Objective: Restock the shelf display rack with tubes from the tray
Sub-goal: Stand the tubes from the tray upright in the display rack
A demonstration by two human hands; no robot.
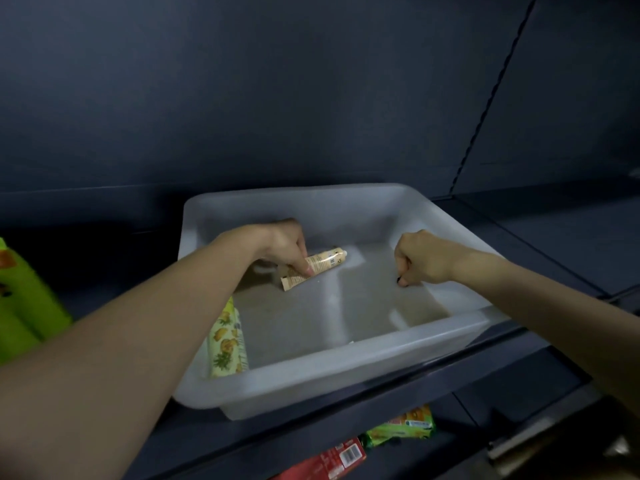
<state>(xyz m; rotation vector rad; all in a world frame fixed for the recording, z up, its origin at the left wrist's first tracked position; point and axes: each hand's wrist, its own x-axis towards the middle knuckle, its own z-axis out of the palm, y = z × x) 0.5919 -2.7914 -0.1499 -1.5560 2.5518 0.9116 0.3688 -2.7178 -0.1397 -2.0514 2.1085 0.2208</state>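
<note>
A translucent white tray [346, 372] sits on a dark blue shelf [561, 244]. Inside it, my left hand [284, 244] grips a small beige tube [323, 263] near the tray's back left, thumb across the tube's middle. A yellow tube with a pineapple print [227, 341] lies along the tray's left wall, partly behind my left forearm. My right hand [419, 258] is curled inside the tray at the right; a small dark tip [401, 280] shows under its fingers, and what it is cannot be told.
Green packs [24, 306] stand on the shelf at far left. On the lower shelf lie a green packet [401, 429] and a red box [332, 462]. The dark back panel rises behind the tray.
</note>
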